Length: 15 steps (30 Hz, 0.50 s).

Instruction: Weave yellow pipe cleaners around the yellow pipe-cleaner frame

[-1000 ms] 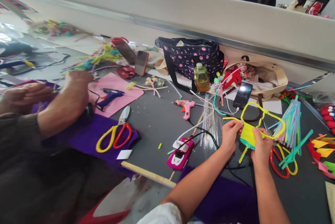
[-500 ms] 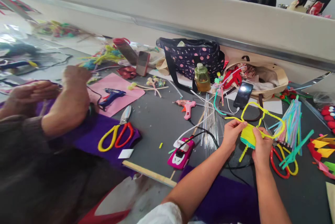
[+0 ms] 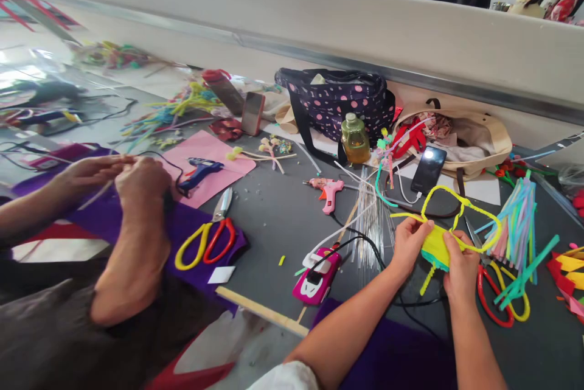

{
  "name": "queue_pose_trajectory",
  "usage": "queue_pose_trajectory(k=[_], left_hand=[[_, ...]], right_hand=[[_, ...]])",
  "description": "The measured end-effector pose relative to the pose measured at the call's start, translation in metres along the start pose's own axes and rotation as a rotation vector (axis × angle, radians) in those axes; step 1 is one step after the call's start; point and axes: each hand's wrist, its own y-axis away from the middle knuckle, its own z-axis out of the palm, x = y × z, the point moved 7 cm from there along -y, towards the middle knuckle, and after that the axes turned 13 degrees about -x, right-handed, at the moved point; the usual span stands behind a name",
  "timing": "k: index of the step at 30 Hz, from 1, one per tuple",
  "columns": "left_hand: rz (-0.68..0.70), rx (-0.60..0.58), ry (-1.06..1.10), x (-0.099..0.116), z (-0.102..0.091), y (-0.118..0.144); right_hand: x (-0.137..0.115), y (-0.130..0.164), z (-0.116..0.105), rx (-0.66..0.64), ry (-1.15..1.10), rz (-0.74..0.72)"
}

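Observation:
Both hands grip a yellow pipe-cleaner craft piece over the right side of the table. It has a flat yellow body with a green lower edge, two big open loops at the upper right and a short twisted stem pointing down. My left hand pinches the upper left corner, where a loose yellow end sticks out leftward. On the right edge, my right hand closes with the thumb on the front face; its other fingers are partly hidden behind the piece. Scissors with red and yellow handles lie just right of my right hand.
Pastel pipe cleaners are bundled at right. A pink glue gun, clear sticks and a magenta power strip with black cable lie left of my arms. Behind stand a bottle and bags. A co-worker's hands work at left.
The view has shifted slightly, so most things sit a little lower and rightward. My grip on the craft piece looks the same. The co-worker's hands have come together.

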Motion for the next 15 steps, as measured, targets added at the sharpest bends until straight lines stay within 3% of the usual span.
queue_pose_trajectory(k=[4,10,15], left_hand=[[-0.083,-0.065,0.056,-0.0012,0.0076,0.0019],[-0.033,-0.026,-0.021,0.0074,-0.0005,0.0021],[-0.12,-0.077,0.065,0.0031,0.0016,0.0012]], right_hand=[[0.0023,0.0011,0.0007,-0.009,0.011,0.042],[0.0032,0.0031,-0.0002,-0.025,0.129,0.026],[0.006,0.0042,-0.0001,-0.024,0.001,0.09]])
